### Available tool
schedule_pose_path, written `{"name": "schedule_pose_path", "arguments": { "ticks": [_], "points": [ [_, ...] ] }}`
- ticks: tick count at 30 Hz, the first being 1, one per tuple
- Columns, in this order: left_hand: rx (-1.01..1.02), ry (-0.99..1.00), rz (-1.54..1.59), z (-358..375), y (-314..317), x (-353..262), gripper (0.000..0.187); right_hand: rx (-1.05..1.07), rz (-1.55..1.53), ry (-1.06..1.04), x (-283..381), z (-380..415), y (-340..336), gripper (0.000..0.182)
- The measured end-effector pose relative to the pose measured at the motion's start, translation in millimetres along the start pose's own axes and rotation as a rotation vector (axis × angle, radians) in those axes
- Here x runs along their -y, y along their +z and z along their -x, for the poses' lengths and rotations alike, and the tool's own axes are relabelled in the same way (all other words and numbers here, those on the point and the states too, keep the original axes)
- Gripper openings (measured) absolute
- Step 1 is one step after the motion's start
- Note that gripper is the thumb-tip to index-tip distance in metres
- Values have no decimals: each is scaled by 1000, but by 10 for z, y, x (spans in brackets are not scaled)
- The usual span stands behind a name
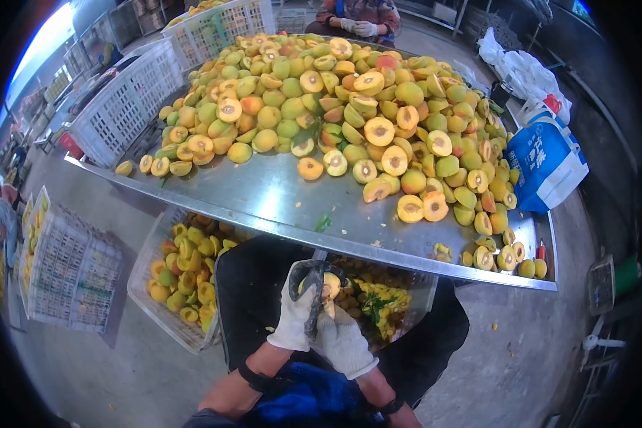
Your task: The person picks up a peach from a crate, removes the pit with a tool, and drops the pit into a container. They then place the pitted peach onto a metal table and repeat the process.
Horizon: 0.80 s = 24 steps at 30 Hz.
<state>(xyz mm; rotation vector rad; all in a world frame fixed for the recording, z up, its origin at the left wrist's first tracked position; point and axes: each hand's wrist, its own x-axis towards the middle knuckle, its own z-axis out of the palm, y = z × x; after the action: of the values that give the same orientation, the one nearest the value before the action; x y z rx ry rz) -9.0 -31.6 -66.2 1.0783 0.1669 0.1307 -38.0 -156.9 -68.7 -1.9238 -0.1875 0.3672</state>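
Observation:
Over my lap, just below the table's near edge, my left hand [292,307] wears a white glove with dark finger parts. Its fingers curl round a peach half [331,285] whose pale cut side shows. My right hand [344,344], in a whitish glove, is closed with its fingertips right at the lower edge of that fruit; I cannot tell what is between them. Ahead, a big heap of halved peaches [379,131] covers much of the metal table [250,192], many with their pits showing.
Beneath the table stand a crate of peach pieces [185,274] and a container holding yellow scraps [389,303]. White plastic crates [125,100] flank the heap at left, and another crate [75,264] is on the floor. A blue bag [546,164] sits at right. Across the table, a person's gloved hands [357,27] rest together.

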Motion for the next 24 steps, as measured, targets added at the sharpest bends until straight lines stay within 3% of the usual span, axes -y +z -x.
{"name": "schedule_pose_path", "arguments": {
  "ticks": [4,7,10,12,14,16,19,22,23,24],
  "points": [
    [28,59,-31,23,-17,17,43,96,-129,-10,-67,-18,-27,30],
    [58,10,-47,-9,-102,29,46,115,51,-115,137,14,-92,30],
    [105,-9,-87,-29,-93,12,48,65,-431,93,302,92,-70,30],
    [152,76,-111,-34,-34,-51,47,374,-782,313,62,36,-182,31],
    [211,244,-113,-35,51,-111,42,498,-947,422,6,23,-231,31],
    [177,188,-138,-41,50,-88,51,439,-928,435,127,38,-272,31],
    [210,49,-198,-137,-116,-19,57,188,-415,189,217,22,-246,31],
    [162,-26,-31,-122,-164,123,59,47,-264,-1,132,5,-127,31],
    [126,-35,61,-101,-157,158,59,162,-440,143,141,21,-147,31],
    [77,-22,-93,-83,-138,124,59,280,-615,286,192,41,-200,31]
  ]
}}
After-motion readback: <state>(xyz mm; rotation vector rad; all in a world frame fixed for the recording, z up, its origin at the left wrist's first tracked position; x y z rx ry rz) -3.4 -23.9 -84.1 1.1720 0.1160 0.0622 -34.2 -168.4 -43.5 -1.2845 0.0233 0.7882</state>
